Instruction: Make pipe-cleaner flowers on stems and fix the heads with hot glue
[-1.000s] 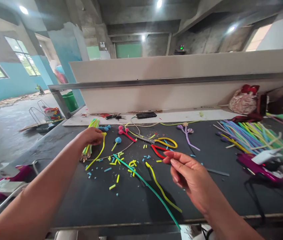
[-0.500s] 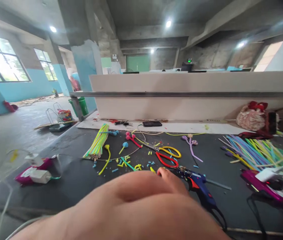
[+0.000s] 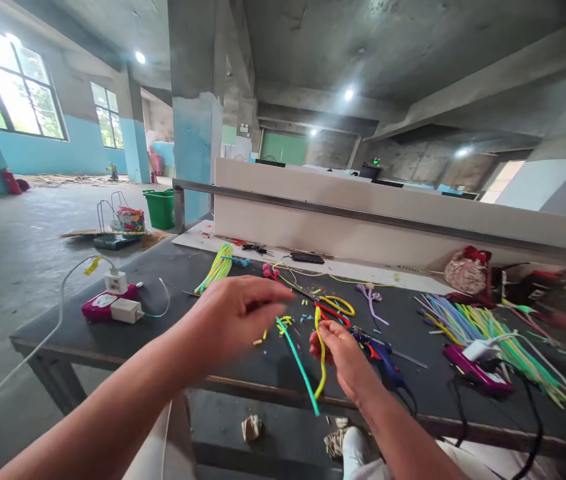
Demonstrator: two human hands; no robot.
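Observation:
My left hand (image 3: 240, 313) reaches over the dark table (image 3: 173, 347) with its fingers pinched together at the top end of a teal fuzzy stem (image 3: 299, 367). That stem slants down past the table's front edge. Just to the right, my right hand (image 3: 340, 353) is closed on a yellow fuzzy stem (image 3: 321, 360), which hangs in a curve beside the teal one. The two hands are a short gap apart. Cut bits of coloured stem (image 3: 283, 323) lie scattered on the table behind them.
Scissors with yellow and red handles (image 3: 335, 307) and a blue glue gun (image 3: 383, 353) lie behind my right hand. A yellow-green stem bundle (image 3: 217, 267) lies at the back left and a large coloured stem pile (image 3: 487, 323) at the right. Magenta power strips (image 3: 107, 307) hold plugs.
The view has lifted and swung left. My arm no longer fills the foreground. Both hands have come together at the table's front, each now pinching a stem lifted off the table.

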